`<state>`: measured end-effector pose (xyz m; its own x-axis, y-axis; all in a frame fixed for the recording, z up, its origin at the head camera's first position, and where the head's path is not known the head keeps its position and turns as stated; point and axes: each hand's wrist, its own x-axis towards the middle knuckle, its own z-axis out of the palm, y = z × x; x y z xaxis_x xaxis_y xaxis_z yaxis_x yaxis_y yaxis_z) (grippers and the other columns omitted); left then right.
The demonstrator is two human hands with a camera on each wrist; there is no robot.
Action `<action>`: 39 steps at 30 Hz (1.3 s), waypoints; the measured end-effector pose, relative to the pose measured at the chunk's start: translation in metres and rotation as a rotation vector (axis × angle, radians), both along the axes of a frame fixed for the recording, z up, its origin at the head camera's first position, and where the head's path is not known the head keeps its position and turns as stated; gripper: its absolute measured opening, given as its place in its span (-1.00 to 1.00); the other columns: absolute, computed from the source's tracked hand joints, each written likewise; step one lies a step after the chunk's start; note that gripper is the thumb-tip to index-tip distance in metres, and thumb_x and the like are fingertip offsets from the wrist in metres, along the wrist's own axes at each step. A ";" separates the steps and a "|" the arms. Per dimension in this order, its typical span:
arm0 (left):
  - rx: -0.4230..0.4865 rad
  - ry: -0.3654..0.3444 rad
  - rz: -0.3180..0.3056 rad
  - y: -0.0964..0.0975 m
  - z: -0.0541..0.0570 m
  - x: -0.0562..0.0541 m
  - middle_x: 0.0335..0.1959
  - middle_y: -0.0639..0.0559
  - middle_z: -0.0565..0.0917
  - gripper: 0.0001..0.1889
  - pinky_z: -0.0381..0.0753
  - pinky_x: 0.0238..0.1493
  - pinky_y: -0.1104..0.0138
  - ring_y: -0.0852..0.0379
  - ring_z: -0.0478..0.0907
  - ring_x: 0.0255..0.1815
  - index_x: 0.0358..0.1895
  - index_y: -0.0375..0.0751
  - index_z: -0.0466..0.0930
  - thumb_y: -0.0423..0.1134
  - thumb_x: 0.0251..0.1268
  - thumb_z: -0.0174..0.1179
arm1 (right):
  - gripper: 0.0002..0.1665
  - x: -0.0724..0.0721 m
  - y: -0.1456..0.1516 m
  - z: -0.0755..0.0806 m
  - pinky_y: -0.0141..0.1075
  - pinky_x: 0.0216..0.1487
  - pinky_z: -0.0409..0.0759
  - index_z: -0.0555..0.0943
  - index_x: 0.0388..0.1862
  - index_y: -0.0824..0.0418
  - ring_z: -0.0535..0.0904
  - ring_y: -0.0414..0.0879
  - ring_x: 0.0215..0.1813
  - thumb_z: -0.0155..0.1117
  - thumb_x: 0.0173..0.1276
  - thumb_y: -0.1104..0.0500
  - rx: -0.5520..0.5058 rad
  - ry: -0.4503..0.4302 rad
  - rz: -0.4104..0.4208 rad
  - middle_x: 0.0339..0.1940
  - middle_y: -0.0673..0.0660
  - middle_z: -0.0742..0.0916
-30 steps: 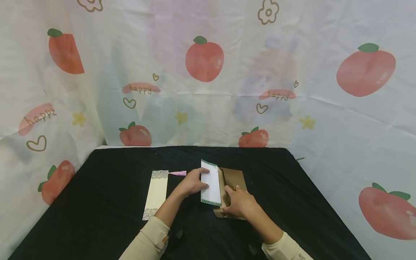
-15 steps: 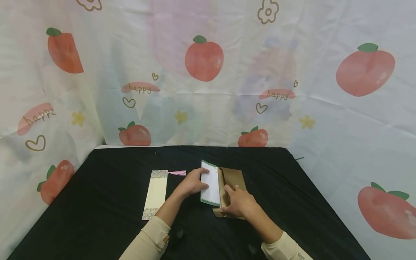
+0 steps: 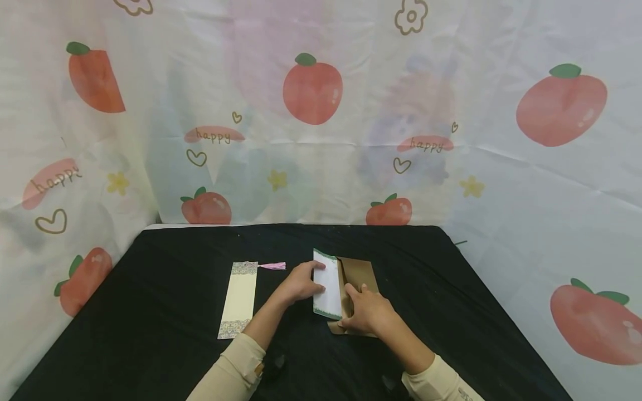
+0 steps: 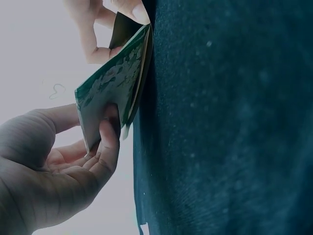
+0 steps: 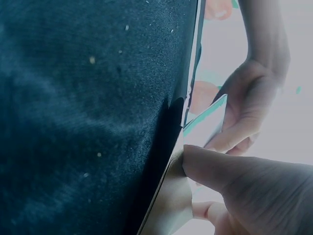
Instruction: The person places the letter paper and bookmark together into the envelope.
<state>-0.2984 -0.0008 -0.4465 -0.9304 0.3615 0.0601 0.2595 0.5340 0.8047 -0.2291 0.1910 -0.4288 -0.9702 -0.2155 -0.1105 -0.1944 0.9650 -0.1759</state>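
A white card with green floral edges [image 3: 326, 289] stands tilted up at the left side of a brown paper envelope [image 3: 358, 273]. Its right part goes in behind the envelope's open edge. My left hand [image 3: 299, 282] grips the card by its outer edge; in the left wrist view, thumb and fingers [image 4: 108, 134] bend round it and flower print shows on its face. My right hand [image 3: 371, 311] pinches the envelope at its opening, with the thumb [image 5: 203, 164] along the near edge. The card's inner end is hidden by the envelope.
A cream bookmark [image 3: 239, 298] with lace-pattern ends lies flat to the left, its pink tassel [image 3: 272, 266] pointing right, close to my left hand. Black cloth [image 3: 165, 289] covers the table. Printed white curtains [image 3: 321, 167] enclose the back and sides.
My left hand has shifted slightly right with the card, which sits a little farther into the envelope. My right hand stays in place on the envelope.
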 end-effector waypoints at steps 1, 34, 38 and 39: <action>0.001 -0.001 -0.003 0.000 0.000 0.000 0.22 -0.35 0.57 -0.48 0.64 0.03 0.04 -0.19 0.54 0.13 0.24 -0.39 0.58 -0.50 0.17 0.44 | -0.07 0.000 0.000 0.000 0.22 -0.09 0.61 0.47 0.34 0.16 0.63 0.41 0.04 0.66 0.08 -0.16 0.003 0.001 -0.001 0.26 0.47 0.58; 0.054 -0.054 -0.018 0.003 -0.005 -0.003 0.06 -0.29 0.63 -0.61 0.64 -0.08 0.13 -0.07 0.56 -0.08 0.24 -0.43 0.59 -0.54 0.37 0.19 | -0.09 -0.001 -0.002 0.000 0.21 -0.13 0.62 0.48 0.28 0.12 0.65 0.37 -0.01 0.68 0.05 -0.18 0.007 -0.012 -0.009 0.22 0.46 0.61; 0.058 -0.050 -0.028 0.002 -0.005 -0.004 -0.02 -0.25 0.64 -0.60 0.64 -0.09 0.13 -0.05 0.56 -0.11 0.24 -0.42 0.60 -0.55 0.34 0.24 | -0.09 -0.002 -0.002 0.000 0.23 -0.11 0.61 0.47 0.29 0.12 0.64 0.38 0.01 0.68 0.06 -0.18 0.009 -0.010 -0.011 0.24 0.46 0.59; 0.059 -0.050 -0.030 0.002 -0.005 -0.004 -0.03 -0.24 0.63 -0.60 0.64 -0.09 0.14 -0.04 0.55 -0.12 0.23 -0.42 0.60 -0.55 0.34 0.25 | -0.09 -0.002 -0.002 0.000 0.22 -0.11 0.61 0.47 0.29 0.12 0.64 0.38 0.00 0.68 0.06 -0.18 0.009 -0.008 -0.011 0.23 0.46 0.60</action>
<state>-0.3021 0.0011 -0.4512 -0.9215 0.3867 0.0359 0.2333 0.4775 0.8471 -0.2311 0.1894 -0.4291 -0.9716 -0.2036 -0.1202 -0.1821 0.9686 -0.1690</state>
